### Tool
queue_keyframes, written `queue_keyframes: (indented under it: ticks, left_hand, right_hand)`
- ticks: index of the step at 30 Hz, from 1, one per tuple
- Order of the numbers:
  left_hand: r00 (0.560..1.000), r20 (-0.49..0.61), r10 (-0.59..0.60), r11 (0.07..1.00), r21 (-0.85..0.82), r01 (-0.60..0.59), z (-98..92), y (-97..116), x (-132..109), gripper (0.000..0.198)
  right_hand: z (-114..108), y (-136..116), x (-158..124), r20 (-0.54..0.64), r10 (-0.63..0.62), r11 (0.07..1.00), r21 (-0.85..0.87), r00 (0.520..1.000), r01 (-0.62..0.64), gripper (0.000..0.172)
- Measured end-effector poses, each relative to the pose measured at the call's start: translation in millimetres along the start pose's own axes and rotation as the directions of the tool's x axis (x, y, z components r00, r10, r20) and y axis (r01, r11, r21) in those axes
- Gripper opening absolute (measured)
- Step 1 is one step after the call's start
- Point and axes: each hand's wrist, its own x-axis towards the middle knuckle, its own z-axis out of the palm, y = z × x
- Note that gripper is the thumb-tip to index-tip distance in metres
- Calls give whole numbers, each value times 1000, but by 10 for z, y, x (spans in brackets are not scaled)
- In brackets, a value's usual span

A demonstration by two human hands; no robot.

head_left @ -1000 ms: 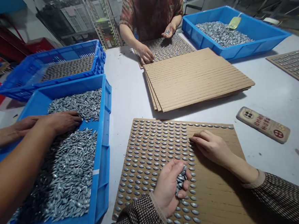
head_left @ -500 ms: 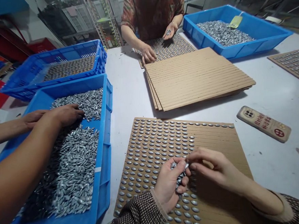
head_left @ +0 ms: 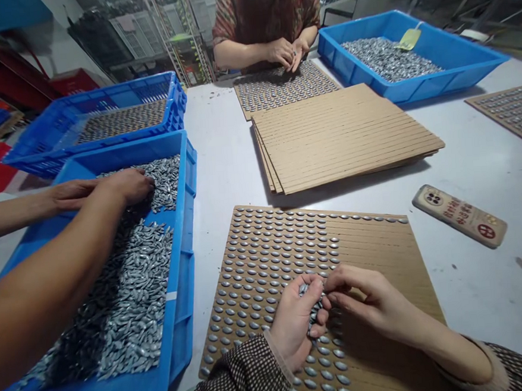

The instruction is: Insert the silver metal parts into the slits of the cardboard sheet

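Observation:
My left hand (head_left: 292,321) is closed around a handful of small silver spindle-shaped metal pieces (head_left: 314,312), some showing between thumb and fingers. Against it, my right hand (head_left: 373,307) has thumb and forefinger pinched at the edge of the handful; whatever is between those fingertips is hidden. Both hands are over a grooved cardboard sheet (head_left: 381,252). Rows of the same metal pieces (head_left: 265,258) cover its left part, and a single row runs on along the far edge to the right. Bare grooves show on the right part.
Left, a co-worker's hands (head_left: 129,187) reach into a blue bin (head_left: 191,224) of metal pieces. Beyond a cardboard stack (head_left: 341,136), another person's hands (head_left: 289,53) meet above a filled sheet (head_left: 276,90). A second blue bin (head_left: 454,81) and a phone (head_left: 460,216) are at right.
My right fingertips have shifted slightly left and down, closer to my left hand. The person opposite has brought both hands together. The left co-worker's hands have moved right in the bin.

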Motion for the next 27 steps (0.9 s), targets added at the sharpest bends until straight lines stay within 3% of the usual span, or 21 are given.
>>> queue_keyframes:
  ticks: [8,13,17,21,27]
  left_hand:
    - [999,-7,41,999,-32,-42,-14,20,14,35]
    - [1000,12,23,1000,-19,-23,-3,18,0,32]
    - [1000,9,-3,1000,-14,3,3,25,-21,30]
    - [1000,3,-7,1000,-11,7,-8,24,-28,30]
    - [1000,21,-6,1000,-16,7,-15,15,-27,30]
  right_hand:
    - [-8,3,-63,71,-92,982,-156,993,102,34]
    - [-35,6,-74,45,-43,986,-158,998,50,23]
    - [-127,89,-50,-62,124,992,-4,990,-125,15]
    - [-308,295,46,-170,238,966,140,956,-216,24]
    - [-494,591,331,-381,127,970,-146,916,-196,24]
